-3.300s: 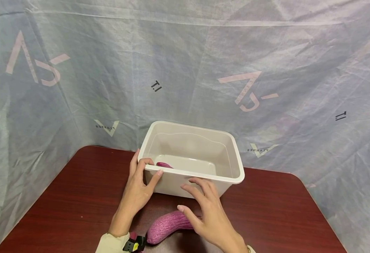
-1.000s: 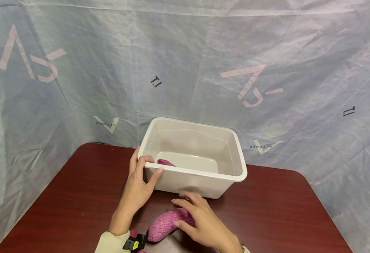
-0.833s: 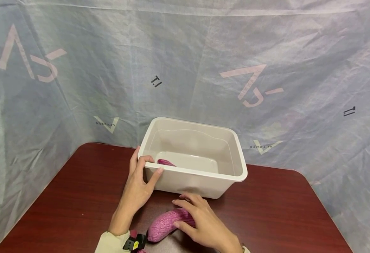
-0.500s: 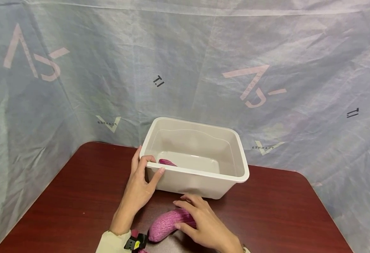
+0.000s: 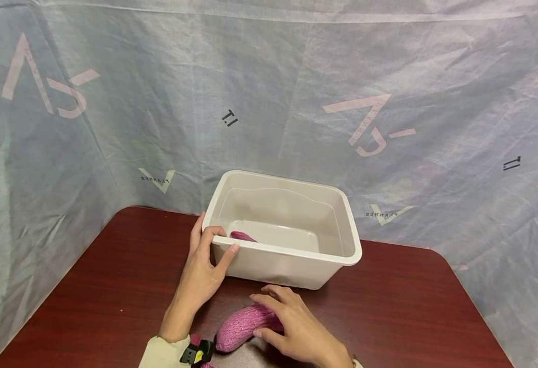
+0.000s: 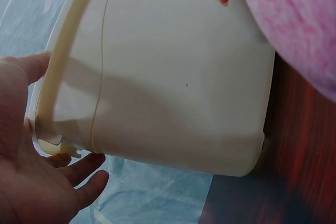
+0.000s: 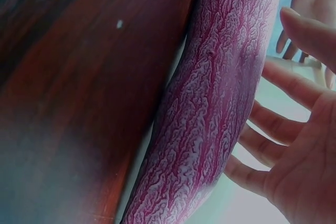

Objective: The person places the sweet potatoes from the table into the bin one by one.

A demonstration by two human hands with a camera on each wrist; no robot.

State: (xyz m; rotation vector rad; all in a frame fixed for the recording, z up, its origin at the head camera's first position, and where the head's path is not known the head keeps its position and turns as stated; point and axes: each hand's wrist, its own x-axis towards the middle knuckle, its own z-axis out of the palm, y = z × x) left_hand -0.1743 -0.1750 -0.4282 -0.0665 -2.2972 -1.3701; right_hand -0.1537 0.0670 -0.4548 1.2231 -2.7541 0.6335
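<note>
A wrinkled purple eggplant (image 5: 243, 327) lies on the table in front of a pale plastic bin (image 5: 283, 263). My left hand (image 5: 201, 278) holds the bin's near left corner, fingers over the rim and thumb on the front wall. My right hand (image 5: 298, 327) hovers around the right end of the eggplant. In the right wrist view its fairly straight fingers (image 7: 278, 121) reach to the eggplant's far side (image 7: 205, 98), while the thumb stands off it. Inside the bin the tip of another purple piece (image 5: 242, 235) shows; the front wall hides the rest.
The dark red wooden table (image 5: 98, 286) reaches back to a grey printed cloth (image 5: 269, 92) behind the bin. A black wrist device (image 5: 197, 352) sits at the left sleeve. Just beyond it, a purple bit (image 5: 206, 365) shows at the bottom edge of the head view.
Over the last three seconds my right hand has come down from before the bin to the eggplant. Its thumb has since shifted slightly down off the eggplant's surface. The left hand keeps its hold.
</note>
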